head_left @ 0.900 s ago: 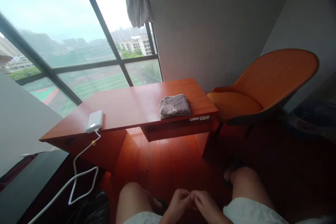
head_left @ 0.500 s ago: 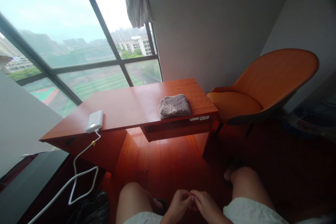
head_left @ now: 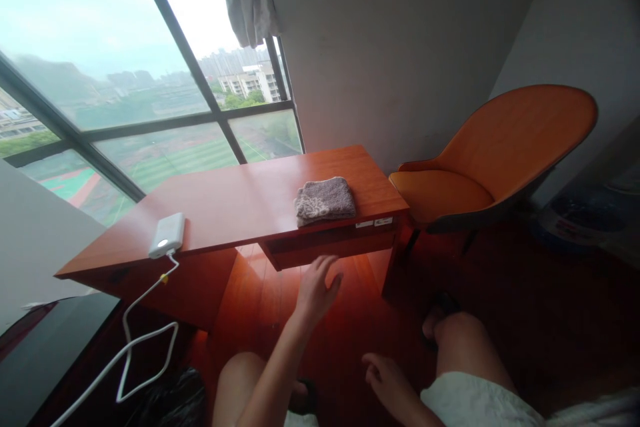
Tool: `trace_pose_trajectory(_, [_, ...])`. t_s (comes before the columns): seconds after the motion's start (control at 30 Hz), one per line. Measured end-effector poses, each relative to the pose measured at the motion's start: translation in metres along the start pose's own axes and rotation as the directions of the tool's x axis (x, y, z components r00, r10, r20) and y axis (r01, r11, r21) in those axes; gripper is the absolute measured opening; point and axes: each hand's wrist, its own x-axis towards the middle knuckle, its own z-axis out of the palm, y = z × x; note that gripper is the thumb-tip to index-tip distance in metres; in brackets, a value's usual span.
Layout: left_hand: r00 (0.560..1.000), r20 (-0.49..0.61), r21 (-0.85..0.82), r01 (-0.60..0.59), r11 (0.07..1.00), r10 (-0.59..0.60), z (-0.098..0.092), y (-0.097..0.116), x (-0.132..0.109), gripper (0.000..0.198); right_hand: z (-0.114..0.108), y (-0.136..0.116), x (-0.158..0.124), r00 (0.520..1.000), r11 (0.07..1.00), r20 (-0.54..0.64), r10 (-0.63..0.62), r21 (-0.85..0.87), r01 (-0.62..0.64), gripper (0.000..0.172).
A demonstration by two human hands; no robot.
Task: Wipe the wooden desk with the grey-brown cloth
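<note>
And here's the folded cloth [head_left: 326, 201] on the right-hand part of the desk [head_left: 235, 193], lying broadside: its long axis runs left to right, roughly along the desk's near edge, the pale, fringy-looking corner pointing near and left. It's right up by that near edge, little wood showing on the near side. Plenty of bare desktop to the left, all the way to the white power bank [head_left: 168, 233] with its white cable [head_left: 126, 333]; a smaller stretch to the right, before the end by the orange chair [head_left: 520, 153], and a bare strip on the far side under the window [head_left: 150, 93].

A look at the cloth itself: grey-brown, fuzzy, folded into a thick, flat, squarish pad, lighter along its borders.

Now the hands! The left hand [head_left: 318, 288] is out front, short of the cloth, thumb and fingers parted, grasping nothing. The right hand [head_left: 390, 377] sits low between the knees, loosely curved and relaxed, nothing visible in its fingers.
</note>
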Motion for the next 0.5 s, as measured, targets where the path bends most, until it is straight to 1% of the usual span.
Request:
trace_pose_trajectory(0.03, [0.997,-0.044,0.131,-0.056,0.990,0.062,-0.016,0.008,0.029,0.041,-0.001,-0.001,0.000,1.000,1.000,0.004,0.010,-0.013,-0.009,0.035])
trace_pose_trajectory(0.1, [0.985,-0.056,0.344,-0.135,0.929,0.164,-0.039,0.022,0.082,0.058,-0.002,-0.001,0.000,1.000,0.999,0.009,0.025,-0.028,-0.024,0.035])
trace_pose_trajectory(0.17, [0.976,-0.012,0.489,-0.182,0.853,0.216,-0.051,0.026,0.126,0.072,-0.002,0.001,0.001,0.999,0.999,-0.001,0.039,-0.027,-0.039,0.035])
trace_pose_trajectory(0.23, [0.971,0.067,0.550,-0.229,0.803,0.231,-0.053,0.020,0.158,0.081,-0.001,0.005,0.003,0.998,0.999,-0.020,0.052,-0.012,-0.053,0.034])
trace_pose_trajectory(0.3, [0.966,0.161,0.552,-0.256,0.793,0.200,-0.051,0.005,0.177,0.084,0.002,0.012,0.005,0.997,0.995,-0.017,0.076,0.059,-0.075,0.032])
trace_pose_trajectory(0.37, [0.960,0.236,0.525,-0.256,0.812,0.150,-0.048,-0.011,0.184,0.085,0.005,0.019,0.010,0.990,0.968,0.016,0.141,0.208,-0.141,0.032])
trace_pose_trajectory(0.4, [0.958,0.256,0.512,-0.250,0.822,0.133,-0.046,-0.018,0.184,0.086,0.006,0.022,0.013,0.981,0.932,0.046,0.191,0.305,-0.195,0.032])
trace_pose_trajectory(0.43, [0.956,0.265,0.502,-0.246,0.829,0.123,-0.046,-0.024,0.183,0.087,0.004,0.023,0.017,0.964,0.876,0.089,0.250,0.403,-0.265,0.032])
trace_pose_trajectory(0.5, [0.955,0.268,0.494,-0.248,0.833,0.125,-0.046,-0.032,0.177,0.091,-0.003,0.019,0.029,0.924,0.717,0.173,0.341,0.588,-0.375,0.032])
